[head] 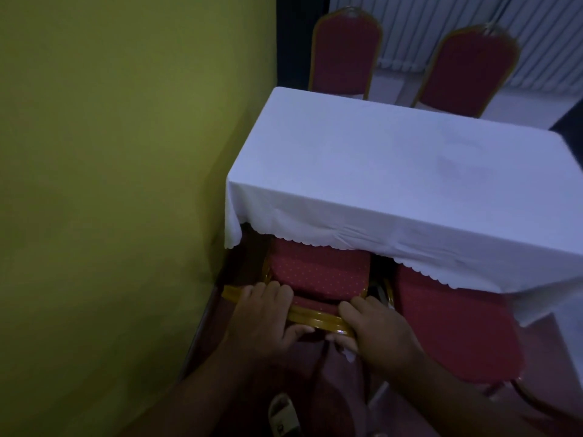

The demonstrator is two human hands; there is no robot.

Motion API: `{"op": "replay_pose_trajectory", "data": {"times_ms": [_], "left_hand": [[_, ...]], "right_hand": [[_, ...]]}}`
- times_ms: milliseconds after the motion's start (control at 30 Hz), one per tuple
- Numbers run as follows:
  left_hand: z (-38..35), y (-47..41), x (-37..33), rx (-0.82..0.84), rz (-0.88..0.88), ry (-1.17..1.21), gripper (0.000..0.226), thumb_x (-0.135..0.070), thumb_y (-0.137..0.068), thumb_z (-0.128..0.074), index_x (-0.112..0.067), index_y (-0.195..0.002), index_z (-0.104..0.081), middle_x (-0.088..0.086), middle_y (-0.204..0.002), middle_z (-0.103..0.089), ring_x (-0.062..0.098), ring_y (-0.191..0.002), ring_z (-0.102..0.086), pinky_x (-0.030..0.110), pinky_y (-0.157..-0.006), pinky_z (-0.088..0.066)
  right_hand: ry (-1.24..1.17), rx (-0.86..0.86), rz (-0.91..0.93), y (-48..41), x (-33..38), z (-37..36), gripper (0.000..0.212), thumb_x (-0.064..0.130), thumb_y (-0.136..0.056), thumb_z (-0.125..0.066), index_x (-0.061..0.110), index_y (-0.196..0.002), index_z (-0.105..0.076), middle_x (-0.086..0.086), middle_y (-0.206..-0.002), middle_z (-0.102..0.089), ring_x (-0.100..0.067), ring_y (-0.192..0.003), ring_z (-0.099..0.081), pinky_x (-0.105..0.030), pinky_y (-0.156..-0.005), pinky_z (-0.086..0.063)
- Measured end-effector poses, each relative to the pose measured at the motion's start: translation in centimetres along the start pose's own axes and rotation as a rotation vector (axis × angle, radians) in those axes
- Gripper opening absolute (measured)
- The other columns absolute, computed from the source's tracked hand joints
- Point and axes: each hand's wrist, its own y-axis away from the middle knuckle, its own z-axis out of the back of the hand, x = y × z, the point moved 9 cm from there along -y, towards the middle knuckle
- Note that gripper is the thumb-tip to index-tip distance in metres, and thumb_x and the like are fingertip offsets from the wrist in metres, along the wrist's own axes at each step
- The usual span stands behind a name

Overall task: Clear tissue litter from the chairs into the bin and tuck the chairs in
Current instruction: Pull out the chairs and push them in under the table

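At lower centre, L hand [263,313] & R hand [377,329] both wrap fingers round the gold top rail of the chair [318,274], seat half under the table [394,171]; rigid frame, prob. weighty, so rail's the right grip.

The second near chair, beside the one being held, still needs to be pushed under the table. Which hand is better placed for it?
Right hand. It grips the held chair on the side next to the second chair; the left hand is by the wall.
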Motion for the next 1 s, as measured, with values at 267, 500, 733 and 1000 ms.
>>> {"op": "replay_pose_trajectory", "data": {"times_ms": [267, 500, 733, 1000], "left_hand": [[0.3, -0.2, -0.1, 0.064, 0.027, 0.057, 0.052, -0.075, -0.088, -0.036, -0.025, -0.096, -0.047, -0.008, -0.087, -0.044, 0.012, -0.076, -0.039, 0.033, -0.073, -0.031], [1.9, -2.7, -7.8, 0.064, 0.119, 0.218, 0.042, -0.066, -0.085, -0.05, -0.031, -0.108, -0.053, -0.017, -0.094, -0.052, 0.004, -0.085, -0.046, 0.031, -0.082, -0.04], [-3.3, -3.5, -28.5, 0.172, -0.02, 0.341, 0.048, -0.068, -0.085, -0.046, -0.028, -0.11, -0.053, -0.011, -0.099, -0.052, 0.011, -0.093, -0.05, 0.038, -0.088, -0.042], [-13.9, -0.4, -48.0, 0.465, 0.035, 0.417, 0.057, -0.075, -0.082, -0.045, -0.034, -0.122, -0.047, -0.015, -0.115, -0.051, 0.006, -0.109, -0.049, 0.035, -0.096, -0.042]], "right_hand": [[-0.058, 0.2, -0.041, -0.5, -1.0, -0.5, 0.061, 0.08, -0.082, -0.037, 0.029, -0.116, -0.046, 0.004, -0.106, -0.056, -0.017, -0.097, -0.054, -0.035, -0.07, -0.042], [-0.091, 0.199, -0.088, 5.7, -6.3, 3.7, 0.048, 0.072, -0.084, -0.035, 0.04, -0.119, -0.045, 0.013, -0.106, -0.053, -0.013, -0.098, -0.049, -0.036, -0.078, -0.04], [-0.032, 0.188, -0.206, 18.9, -17.9, 6.3, 0.054, 0.075, -0.084, -0.035, 0.039, -0.121, -0.05, 0.013, -0.106, -0.057, -0.012, -0.097, -0.051, -0.039, -0.08, -0.044], [-0.098, 0.262, -0.156, 35.9, -31.5, 6.3, 0.062, 0.083, -0.084, -0.028, 0.043, -0.122, -0.055, 0.022, -0.112, -0.057, -0.003, -0.098, -0.052, -0.032, -0.082, -0.042]]}}
